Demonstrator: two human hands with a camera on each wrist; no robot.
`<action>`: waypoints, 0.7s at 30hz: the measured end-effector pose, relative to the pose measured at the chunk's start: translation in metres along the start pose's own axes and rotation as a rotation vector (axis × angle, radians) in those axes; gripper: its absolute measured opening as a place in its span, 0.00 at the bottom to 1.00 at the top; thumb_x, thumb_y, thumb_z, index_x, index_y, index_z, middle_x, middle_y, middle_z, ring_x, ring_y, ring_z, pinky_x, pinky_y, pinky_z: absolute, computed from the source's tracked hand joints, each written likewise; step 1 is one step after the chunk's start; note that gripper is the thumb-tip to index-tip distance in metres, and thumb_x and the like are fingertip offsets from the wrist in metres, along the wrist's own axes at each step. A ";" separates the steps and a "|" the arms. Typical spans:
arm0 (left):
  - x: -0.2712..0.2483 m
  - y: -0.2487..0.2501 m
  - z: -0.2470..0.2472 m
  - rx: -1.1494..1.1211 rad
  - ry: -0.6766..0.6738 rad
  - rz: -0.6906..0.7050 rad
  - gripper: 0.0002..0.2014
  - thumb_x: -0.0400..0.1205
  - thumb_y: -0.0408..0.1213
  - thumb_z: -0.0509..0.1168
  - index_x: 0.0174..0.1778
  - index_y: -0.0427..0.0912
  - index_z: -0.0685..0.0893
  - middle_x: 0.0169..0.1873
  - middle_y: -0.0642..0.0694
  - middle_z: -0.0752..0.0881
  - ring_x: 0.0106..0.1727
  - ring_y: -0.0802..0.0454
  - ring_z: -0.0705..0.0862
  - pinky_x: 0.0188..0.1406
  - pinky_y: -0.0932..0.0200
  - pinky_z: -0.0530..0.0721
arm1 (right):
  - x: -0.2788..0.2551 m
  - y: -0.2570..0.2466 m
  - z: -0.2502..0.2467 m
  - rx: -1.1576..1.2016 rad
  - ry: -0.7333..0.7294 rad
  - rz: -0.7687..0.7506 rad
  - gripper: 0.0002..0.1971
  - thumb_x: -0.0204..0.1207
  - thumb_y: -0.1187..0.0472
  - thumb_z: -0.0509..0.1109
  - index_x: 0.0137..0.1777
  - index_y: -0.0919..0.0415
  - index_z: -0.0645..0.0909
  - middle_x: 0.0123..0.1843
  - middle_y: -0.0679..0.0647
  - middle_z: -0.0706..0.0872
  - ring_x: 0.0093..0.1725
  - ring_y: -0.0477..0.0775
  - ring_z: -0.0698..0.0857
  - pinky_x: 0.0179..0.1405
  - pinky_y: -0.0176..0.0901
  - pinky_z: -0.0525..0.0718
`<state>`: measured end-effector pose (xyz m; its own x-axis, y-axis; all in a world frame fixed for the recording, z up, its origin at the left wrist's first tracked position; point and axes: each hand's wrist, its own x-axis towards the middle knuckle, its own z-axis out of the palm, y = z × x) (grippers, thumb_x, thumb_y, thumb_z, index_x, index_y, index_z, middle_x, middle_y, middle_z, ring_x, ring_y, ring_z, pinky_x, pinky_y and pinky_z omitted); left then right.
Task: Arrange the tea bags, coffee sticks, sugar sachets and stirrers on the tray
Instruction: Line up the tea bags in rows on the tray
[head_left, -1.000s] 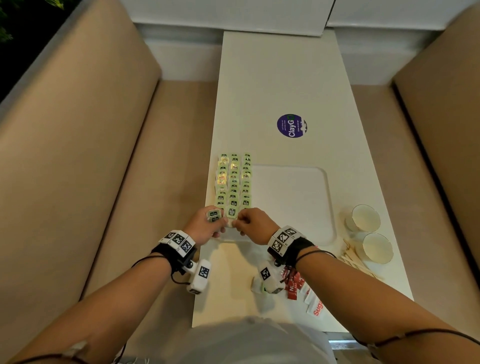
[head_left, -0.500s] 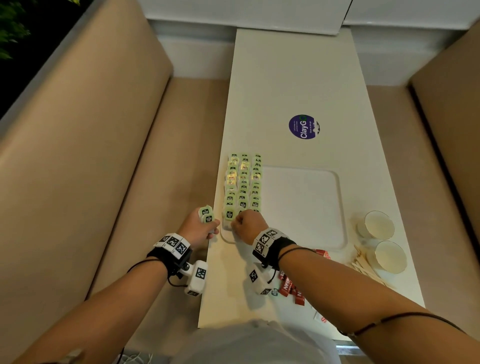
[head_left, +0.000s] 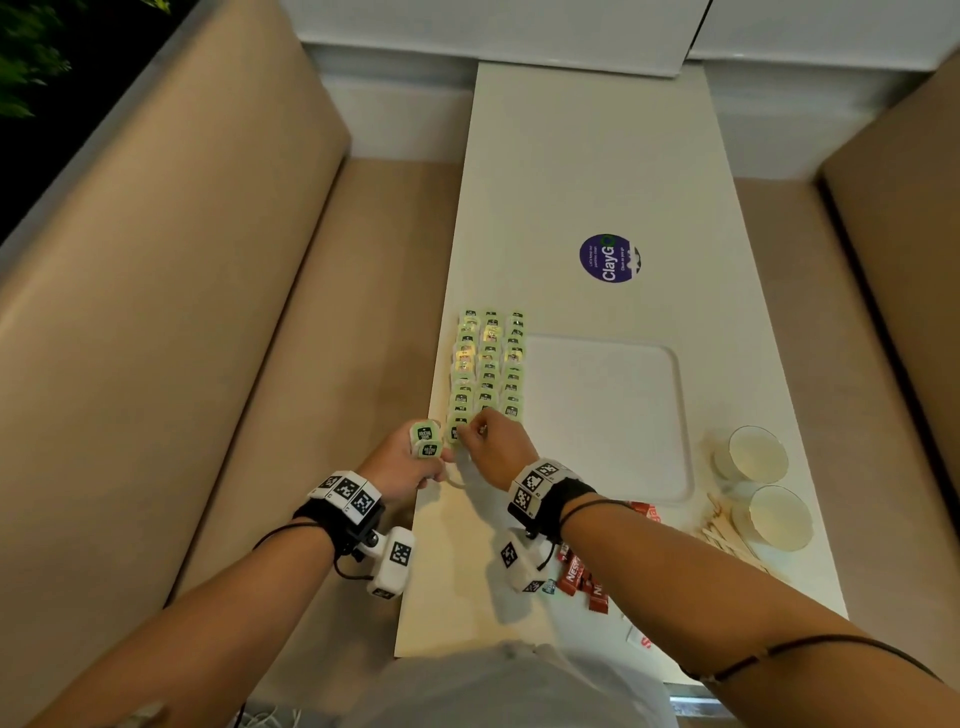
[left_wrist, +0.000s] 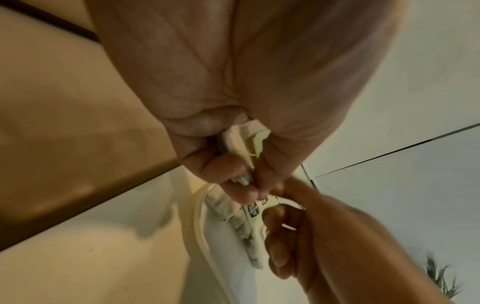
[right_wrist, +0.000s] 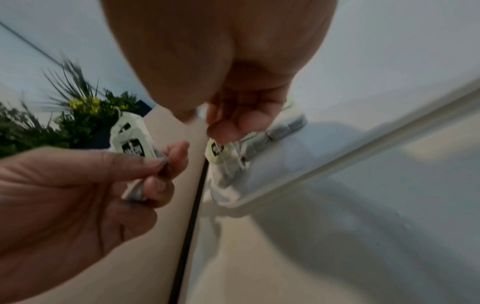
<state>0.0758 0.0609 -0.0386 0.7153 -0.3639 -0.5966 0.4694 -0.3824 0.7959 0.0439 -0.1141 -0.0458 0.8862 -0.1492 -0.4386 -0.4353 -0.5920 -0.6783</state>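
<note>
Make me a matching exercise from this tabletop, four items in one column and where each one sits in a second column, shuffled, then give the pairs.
Column one:
1. tea bags in rows
2. paper cups
3. red coffee sticks
4. spare tea bags

Column two:
A. held in the left hand
B. on the table under the right forearm
C. along the left side of the tray
D. on the table right of the tray

Pairs: 1-C, 2-D, 3-B, 4-A

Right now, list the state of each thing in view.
Left hand: holds spare tea bags.
Right hand: pinches a bag at the rows' near end.
Rows: three, on the tray's left side.
Tray: otherwise bare.
Cups: upright, off tray.
Coffee sticks: off tray.
</note>
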 end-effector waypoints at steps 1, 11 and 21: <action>0.001 0.001 0.001 0.013 -0.026 0.013 0.24 0.76 0.16 0.67 0.63 0.44 0.77 0.45 0.41 0.91 0.34 0.48 0.83 0.24 0.61 0.75 | -0.003 -0.003 -0.003 0.056 -0.023 -0.053 0.16 0.86 0.42 0.61 0.54 0.54 0.80 0.44 0.50 0.87 0.41 0.51 0.84 0.45 0.47 0.81; 0.000 0.006 0.011 0.176 -0.150 0.084 0.15 0.79 0.28 0.73 0.60 0.42 0.81 0.41 0.39 0.89 0.33 0.53 0.84 0.27 0.61 0.77 | -0.009 -0.009 -0.013 0.098 -0.081 -0.257 0.17 0.88 0.49 0.63 0.35 0.48 0.79 0.32 0.45 0.84 0.33 0.47 0.84 0.38 0.47 0.84; 0.012 0.003 0.013 0.062 0.054 0.019 0.14 0.84 0.40 0.71 0.62 0.39 0.81 0.37 0.44 0.88 0.28 0.54 0.81 0.26 0.61 0.74 | -0.012 0.002 -0.025 0.161 -0.067 -0.211 0.18 0.89 0.50 0.63 0.42 0.63 0.75 0.39 0.60 0.87 0.35 0.61 0.87 0.35 0.45 0.82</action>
<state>0.0791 0.0449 -0.0443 0.7513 -0.3257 -0.5740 0.4237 -0.4288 0.7979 0.0368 -0.1332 -0.0271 0.9498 0.0195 -0.3121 -0.2668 -0.4702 -0.8413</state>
